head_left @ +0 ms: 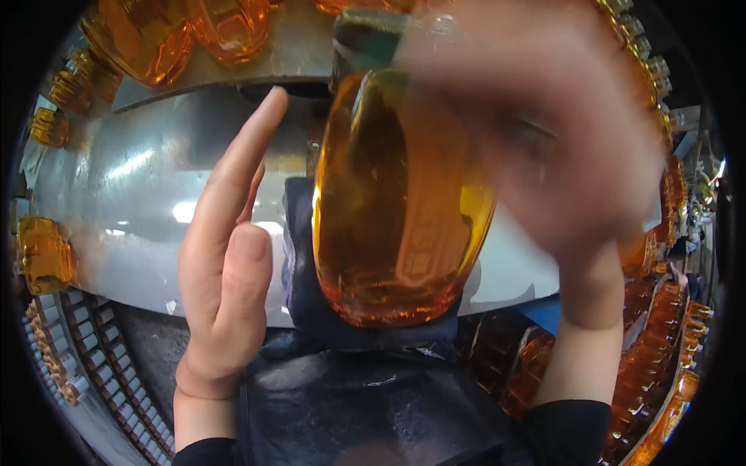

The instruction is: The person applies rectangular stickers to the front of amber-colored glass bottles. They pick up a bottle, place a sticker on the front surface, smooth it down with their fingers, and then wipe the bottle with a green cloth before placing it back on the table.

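Note:
A large glass bottle (pixel 373 210) of amber liquid fills the middle, its rounded base toward me and its upper part partly covered by my right hand. Embossed markings and a panel outline show on its right side. My left hand (pixel 233 241) is just left of the bottle, apart from it, with fingers straight and thumb up; nothing is in it. My right hand (pixel 544 124) is smeared by motion over the bottle's upper right, so its grip cannot be made out. Below the bottle lies a dark folded cloth (pixel 299 264).
A shiny steel worktop (pixel 132 186) curves across the left. Amber bottles (pixel 144 39) line the far edge, with another bottle (pixel 45 252) at far left. A dark green block (pixel 361 43) stands behind. Rows of filled bottles (pixel 645 373) run down the right; a roller rack (pixel 101 349) is lower left.

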Demonstrator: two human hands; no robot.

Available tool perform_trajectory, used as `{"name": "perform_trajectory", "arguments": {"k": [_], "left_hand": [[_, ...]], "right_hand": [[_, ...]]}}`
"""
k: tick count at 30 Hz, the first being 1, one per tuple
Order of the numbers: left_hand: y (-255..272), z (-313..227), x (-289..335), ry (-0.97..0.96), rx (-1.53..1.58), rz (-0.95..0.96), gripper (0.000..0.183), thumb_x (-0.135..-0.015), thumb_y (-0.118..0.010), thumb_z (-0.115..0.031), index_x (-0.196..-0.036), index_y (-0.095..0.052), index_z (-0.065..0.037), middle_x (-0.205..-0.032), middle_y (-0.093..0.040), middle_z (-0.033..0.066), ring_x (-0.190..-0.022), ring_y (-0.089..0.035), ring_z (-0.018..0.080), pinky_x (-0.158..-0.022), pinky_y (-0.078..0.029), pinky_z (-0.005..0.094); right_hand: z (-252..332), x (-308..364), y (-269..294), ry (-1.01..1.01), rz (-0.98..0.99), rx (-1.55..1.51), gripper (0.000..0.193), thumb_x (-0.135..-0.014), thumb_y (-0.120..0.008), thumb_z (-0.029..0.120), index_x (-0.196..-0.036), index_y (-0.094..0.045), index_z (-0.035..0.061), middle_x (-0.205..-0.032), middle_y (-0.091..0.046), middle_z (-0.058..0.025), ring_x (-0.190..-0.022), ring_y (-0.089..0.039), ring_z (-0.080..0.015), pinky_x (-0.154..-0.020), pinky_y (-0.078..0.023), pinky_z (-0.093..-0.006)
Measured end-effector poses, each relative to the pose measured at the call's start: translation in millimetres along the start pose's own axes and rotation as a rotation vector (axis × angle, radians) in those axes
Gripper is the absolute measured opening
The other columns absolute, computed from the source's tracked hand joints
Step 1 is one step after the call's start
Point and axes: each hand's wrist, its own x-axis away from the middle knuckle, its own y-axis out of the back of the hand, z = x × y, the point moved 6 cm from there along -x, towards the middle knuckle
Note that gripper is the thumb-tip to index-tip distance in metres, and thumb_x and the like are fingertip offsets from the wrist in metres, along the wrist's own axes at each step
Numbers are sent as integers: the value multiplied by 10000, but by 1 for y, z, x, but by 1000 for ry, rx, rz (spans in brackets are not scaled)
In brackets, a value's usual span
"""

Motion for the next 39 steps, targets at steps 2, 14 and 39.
{"name": "perform_trajectory", "arguments": {"k": [2,14,39], "left_hand": [[2,0,-7,-5,38,4,738,-969,-354,-561,-1453,-397,-5,-1491,-403,201,-1424,-332,325,-1150,-262,503],[2,-1,-29,-77,170,33,547,-1020,-391,-295,-1384,-432,111,-1424,-468,240,-1384,-389,326,-1166,-251,413],[-4,-115,-36,-696,-127,248,262,-840,-696,-259,-800,-626,-10,-711,-600,129,-691,-608,327,-647,-482,414]], "right_hand": [[21,7,0,-94,109,-121,395,-839,-646,243,-1204,-590,101,-1189,-607,-68,-1087,-601,-180,-863,-525,-308],[46,-20,5,136,462,-512,179,-807,-641,140,-962,-668,56,-849,-648,-65,-776,-639,-195,-678,-528,-317],[15,154,121,-627,-342,-192,351,-955,-635,300,-1118,-561,-3,-1076,-579,-97,-963,-565,-161,-856,-465,-259]]}}
